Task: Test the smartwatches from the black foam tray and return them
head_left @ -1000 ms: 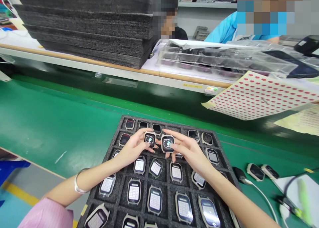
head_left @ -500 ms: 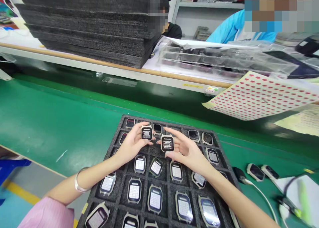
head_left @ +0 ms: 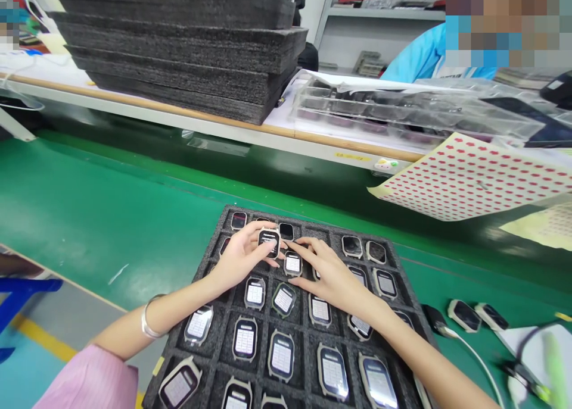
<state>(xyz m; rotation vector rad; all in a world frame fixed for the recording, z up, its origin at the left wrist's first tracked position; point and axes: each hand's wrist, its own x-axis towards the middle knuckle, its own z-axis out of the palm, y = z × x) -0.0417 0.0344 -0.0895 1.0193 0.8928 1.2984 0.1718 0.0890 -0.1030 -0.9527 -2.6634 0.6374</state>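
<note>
My left hand (head_left: pixel 243 251) holds a smartwatch case (head_left: pixel 269 237) without straps, its dark screen showing white text, and the thumb lies over the screen. Just right of it, another smartwatch (head_left: pixel 292 264) with a white list on its screen sits in a compartment of the black foam tray (head_left: pixel 263 331). My right hand (head_left: pixel 324 269) is over that compartment, fingers apart above and below this watch; whether they touch it I cannot tell. Several more watches lie in the tray, most with lit list screens, while those in the far row are dark.
Black foam sheets (head_left: pixel 179 52) are stacked on the shelf ahead, beside clear plastic trays (head_left: pixel 379 108). A sheet of red-marked stickers (head_left: pixel 473 180) hangs off the shelf edge. Two watches (head_left: pixel 465 315) and a white cable (head_left: pixel 473 352) lie on the right. A person in a blue sleeve (head_left: pixel 415 52) is opposite.
The watch in my right hand has gone down into a tray compartment, and its screen now shows a white list. My left thumb has moved onto the screen of the watch it holds.
</note>
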